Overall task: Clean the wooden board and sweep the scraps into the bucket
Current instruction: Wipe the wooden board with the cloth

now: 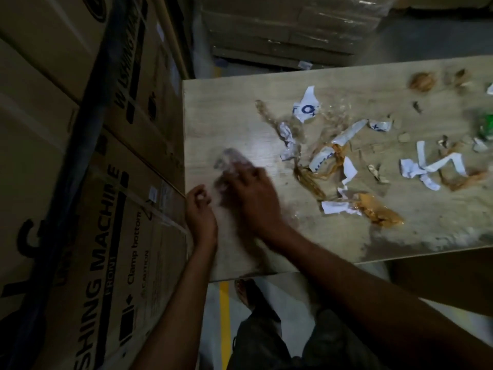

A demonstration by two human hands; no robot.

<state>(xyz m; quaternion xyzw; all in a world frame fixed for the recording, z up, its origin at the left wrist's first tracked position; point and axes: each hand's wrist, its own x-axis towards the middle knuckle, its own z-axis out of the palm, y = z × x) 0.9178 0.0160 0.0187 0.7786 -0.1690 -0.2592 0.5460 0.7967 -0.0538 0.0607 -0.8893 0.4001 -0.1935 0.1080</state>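
The light wooden board (240, 116) fills the right half of the view. White torn paper scraps (344, 137), brown tape strips (309, 177) and orange-brown crumpled bits (378, 212) lie scattered over its middle and right. At the board's near left corner my two hands hold a blurred, translucent crumpled sheet (229, 161). My left hand (200, 217) pinches it at the board's left edge with curled fingers. My right hand (253, 201) grips it from above, fingers pointing left. No bucket is in view.
Stacked washing-machine cartons (106, 209) stand close against the board's left edge. Wrapped cartons (293, 28) stand beyond its far edge. A green object (484, 126) lies at the board's right border. Below the near edge are my legs and a yellow floor line (224, 316).
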